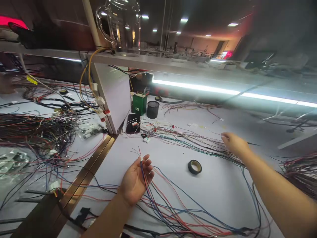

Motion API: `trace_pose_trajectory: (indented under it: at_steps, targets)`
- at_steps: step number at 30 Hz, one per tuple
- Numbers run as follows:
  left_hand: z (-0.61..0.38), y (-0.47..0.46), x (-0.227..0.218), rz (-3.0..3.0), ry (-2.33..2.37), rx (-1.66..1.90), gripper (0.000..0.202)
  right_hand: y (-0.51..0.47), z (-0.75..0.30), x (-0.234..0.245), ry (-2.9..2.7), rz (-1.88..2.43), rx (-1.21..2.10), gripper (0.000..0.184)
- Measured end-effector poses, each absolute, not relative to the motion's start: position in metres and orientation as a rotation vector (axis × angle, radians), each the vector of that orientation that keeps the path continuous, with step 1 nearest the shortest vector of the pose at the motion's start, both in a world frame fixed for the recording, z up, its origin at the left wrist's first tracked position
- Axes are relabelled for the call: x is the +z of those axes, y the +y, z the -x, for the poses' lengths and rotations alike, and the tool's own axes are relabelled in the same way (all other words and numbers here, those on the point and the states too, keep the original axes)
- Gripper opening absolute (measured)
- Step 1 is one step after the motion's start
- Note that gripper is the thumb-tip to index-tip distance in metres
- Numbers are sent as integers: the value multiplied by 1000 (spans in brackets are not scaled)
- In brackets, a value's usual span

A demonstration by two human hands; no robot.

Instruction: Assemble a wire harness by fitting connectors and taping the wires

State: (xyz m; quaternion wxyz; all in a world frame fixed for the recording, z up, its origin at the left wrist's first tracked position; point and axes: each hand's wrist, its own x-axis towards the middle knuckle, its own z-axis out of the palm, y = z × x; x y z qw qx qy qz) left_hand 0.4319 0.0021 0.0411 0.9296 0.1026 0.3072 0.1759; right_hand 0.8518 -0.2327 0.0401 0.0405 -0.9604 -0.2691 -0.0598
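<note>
My left hand (137, 178) is palm up in the front middle, fingers curled round a bundle of red, blue and black wires (156, 206). A small white piece, perhaps a connector, shows at its fingertips, with thin wire ends sticking out beyond. My right hand (234, 143) reaches out to the right over the table, its fingers pinched at a thin wire or small item too fine to make out. Beneath it runs a long harness of green, pink and dark wires (193, 142). Between my hands lies a roll of black tape (194, 167).
A green box (139, 103) and a black mesh cup (153, 109) stand at the back, near a black tray (133, 123). A lit shelf (173, 62) with a glass jug (125, 28) crosses above. Tangled wires (32, 135) cover the left table; another bundle (302, 168) lies right.
</note>
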Motion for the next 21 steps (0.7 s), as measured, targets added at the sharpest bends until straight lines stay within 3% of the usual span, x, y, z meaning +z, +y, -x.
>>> trace_pose_trajectory:
  at_steps: [5,12,16,21]
  targets:
    - [-431,2,39,-290,608,347,26,-244,-854,49,-692,3001,-210,37]
    - [-431,-1,45,-500,704,375,25,-217,-812,40,-1216,2776,92,18]
    - [-431,2,46,-621,762,427,22,-202,-802,32,-1179,2754,77,26]
    - [-430,4,45,-654,787,400,21,-199,-799,37,-1060,2709,30,16]
